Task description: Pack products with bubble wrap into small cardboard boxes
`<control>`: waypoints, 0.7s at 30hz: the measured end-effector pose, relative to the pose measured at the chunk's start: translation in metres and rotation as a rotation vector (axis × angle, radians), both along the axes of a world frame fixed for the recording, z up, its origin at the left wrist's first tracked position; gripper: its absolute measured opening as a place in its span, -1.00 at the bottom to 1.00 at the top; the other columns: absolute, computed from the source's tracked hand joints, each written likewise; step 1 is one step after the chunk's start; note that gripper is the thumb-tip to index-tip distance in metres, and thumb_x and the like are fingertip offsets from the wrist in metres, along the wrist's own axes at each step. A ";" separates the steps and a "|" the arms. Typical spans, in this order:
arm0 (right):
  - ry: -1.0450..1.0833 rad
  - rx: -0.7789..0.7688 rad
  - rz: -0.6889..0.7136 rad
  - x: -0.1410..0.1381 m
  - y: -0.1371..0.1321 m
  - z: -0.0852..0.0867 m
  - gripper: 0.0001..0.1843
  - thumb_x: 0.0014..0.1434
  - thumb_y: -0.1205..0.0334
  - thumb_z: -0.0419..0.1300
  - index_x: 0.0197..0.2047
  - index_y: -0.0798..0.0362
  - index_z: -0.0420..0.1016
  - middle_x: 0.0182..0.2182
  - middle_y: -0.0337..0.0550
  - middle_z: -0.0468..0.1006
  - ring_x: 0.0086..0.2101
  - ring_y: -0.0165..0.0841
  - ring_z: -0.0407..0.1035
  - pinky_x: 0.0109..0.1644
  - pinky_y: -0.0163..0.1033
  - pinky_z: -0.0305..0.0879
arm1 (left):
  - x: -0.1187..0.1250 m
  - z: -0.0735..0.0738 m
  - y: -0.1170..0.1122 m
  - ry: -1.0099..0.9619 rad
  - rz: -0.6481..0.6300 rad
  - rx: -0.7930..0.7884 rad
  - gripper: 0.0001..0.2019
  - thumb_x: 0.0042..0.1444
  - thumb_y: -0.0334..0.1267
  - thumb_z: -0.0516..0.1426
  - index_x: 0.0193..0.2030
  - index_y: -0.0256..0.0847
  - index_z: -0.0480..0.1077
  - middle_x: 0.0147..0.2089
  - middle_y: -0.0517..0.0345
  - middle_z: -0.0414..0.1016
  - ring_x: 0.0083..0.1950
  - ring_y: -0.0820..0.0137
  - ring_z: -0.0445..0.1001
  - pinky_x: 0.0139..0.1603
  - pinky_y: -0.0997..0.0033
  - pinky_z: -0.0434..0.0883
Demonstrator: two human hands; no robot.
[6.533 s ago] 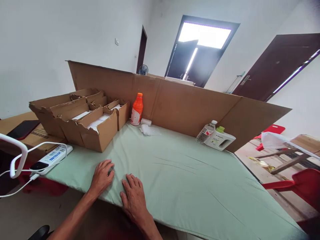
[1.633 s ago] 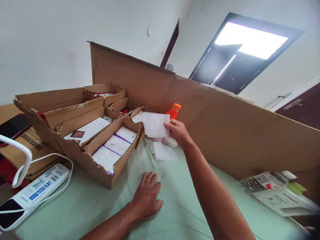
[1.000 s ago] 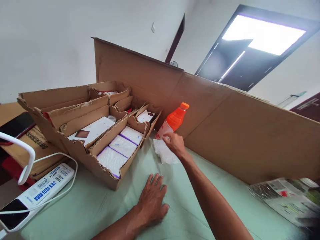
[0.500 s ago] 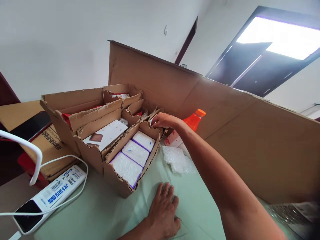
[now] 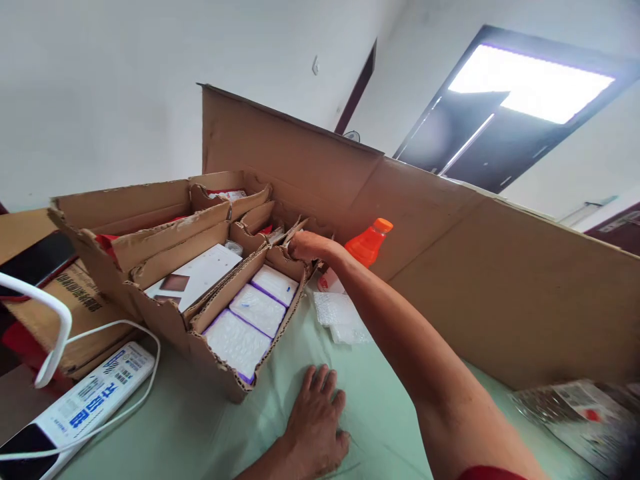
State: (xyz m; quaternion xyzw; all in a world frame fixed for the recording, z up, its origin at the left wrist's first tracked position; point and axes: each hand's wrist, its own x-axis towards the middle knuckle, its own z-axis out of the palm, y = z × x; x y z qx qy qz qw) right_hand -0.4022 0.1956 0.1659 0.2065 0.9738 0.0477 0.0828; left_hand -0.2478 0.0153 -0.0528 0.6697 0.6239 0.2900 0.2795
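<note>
My right hand (image 5: 309,245) reaches down into a small rear compartment of the cardboard organizer (image 5: 220,353). Its fingertips are hidden behind the cardboard, so what they touch cannot be made out. In front of it, the nearest compartment holds a row of white bubble-wrapped packs with purple edges (image 5: 258,310). My left hand (image 5: 315,420) lies flat on the pale green cloth (image 5: 200,427), fingers spread and holding nothing. Beside my right wrist stands an orange-capped bottle (image 5: 369,243) with an orange upper part. Bubble wrap (image 5: 343,317) lies on the cloth below it.
A white flat board (image 5: 207,270) fills the middle compartment. At the left are a white power bank (image 5: 95,407) with a cable and a black phone-like slab (image 5: 37,263). A tall cardboard panel (image 5: 475,280) runs behind, and clear plastic packaging (image 5: 565,413) lies at right.
The view has turned slightly right, so everything appears farther left. My right hand sits a little deeper in the compartment. My left hand stays flat on the cloth.
</note>
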 end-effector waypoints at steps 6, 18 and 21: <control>0.646 -0.107 -0.046 0.130 -0.006 0.020 -0.66 0.29 0.21 0.04 -0.11 0.12 0.63 -0.35 -0.17 0.65 -0.34 -0.35 0.51 -0.24 -0.31 0.38 | 0.003 0.002 -0.004 0.011 0.029 0.011 -0.41 0.19 0.05 0.09 0.26 -0.27 0.31 0.52 -0.15 0.00 0.56 0.11 -0.20 0.55 0.02 -0.30; 0.553 0.113 -0.620 0.277 0.049 -0.156 -0.56 0.26 0.18 0.06 0.13 0.07 0.54 0.04 0.13 0.58 0.02 -0.03 0.46 0.06 0.04 0.31 | 0.006 0.003 -0.005 0.074 0.049 -0.022 -0.40 0.19 0.07 0.11 0.30 -0.16 0.30 0.51 -0.10 0.03 0.55 0.12 -0.14 0.53 0.00 -0.27; 0.478 0.091 -0.548 0.267 0.050 -0.163 -0.48 0.35 0.17 -0.04 0.32 0.06 0.35 0.28 0.10 0.37 0.22 -0.09 0.28 0.18 0.02 0.22 | 0.006 0.006 -0.005 0.097 0.046 -0.025 -0.41 0.19 0.08 0.11 0.30 -0.15 0.30 0.51 -0.09 0.05 0.55 0.12 -0.13 0.53 0.01 -0.27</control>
